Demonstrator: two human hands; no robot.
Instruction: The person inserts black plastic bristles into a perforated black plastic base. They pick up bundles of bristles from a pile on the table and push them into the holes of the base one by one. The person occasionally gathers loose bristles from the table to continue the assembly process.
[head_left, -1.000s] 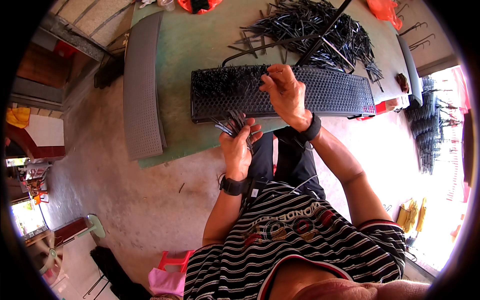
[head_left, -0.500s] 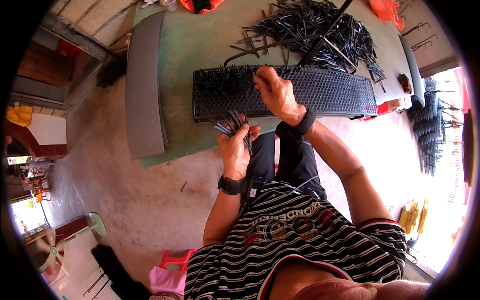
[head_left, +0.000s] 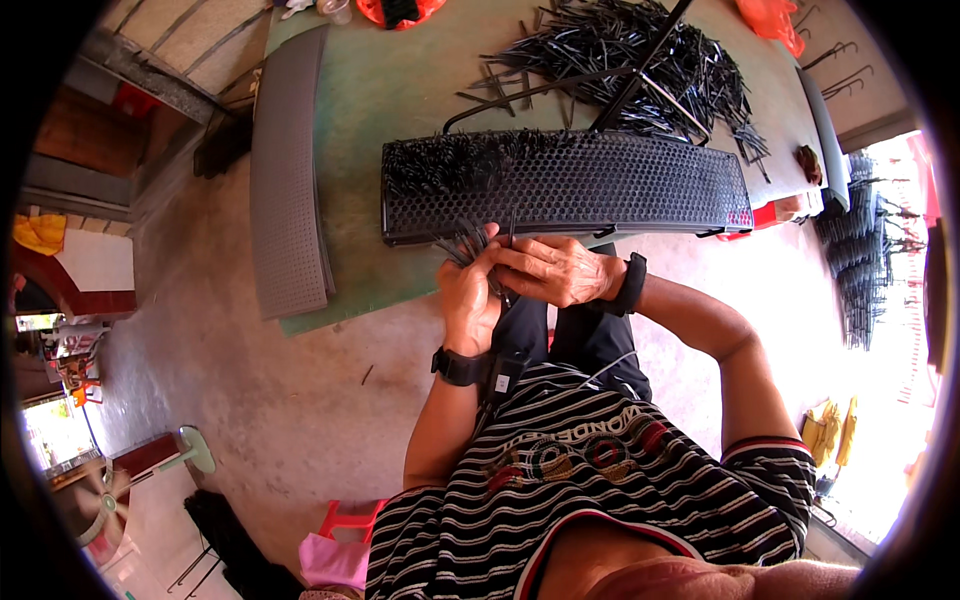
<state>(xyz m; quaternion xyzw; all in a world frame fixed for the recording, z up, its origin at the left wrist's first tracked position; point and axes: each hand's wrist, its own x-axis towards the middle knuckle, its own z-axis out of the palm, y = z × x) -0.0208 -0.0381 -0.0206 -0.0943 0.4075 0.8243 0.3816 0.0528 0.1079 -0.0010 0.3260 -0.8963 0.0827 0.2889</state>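
Note:
My left hand is closed around a bundle of thin dark strips, whose ends fan out above the fingers. Against it lies my right hand, its fingers pinched at the bundle's right side, where one dark strip stands upright. Just beyond both hands is a long black honeycomb-patterned panel in a frame. Its left part bristles with many strips set into the holes, while holes on the right show bare. My right fingertips are partly hidden behind the knuckles.
A green table carries a big heap of dark strips beyond the panel. Black metal rods rise behind the panel. Grey perforated sheets lie along the table's left edge. A red bag sits far right, a pink stool lower left.
My right hand has drawn back from the panel's surface to the bundle in my left hand. My left hand has stayed nearly in place, still holding the strips.

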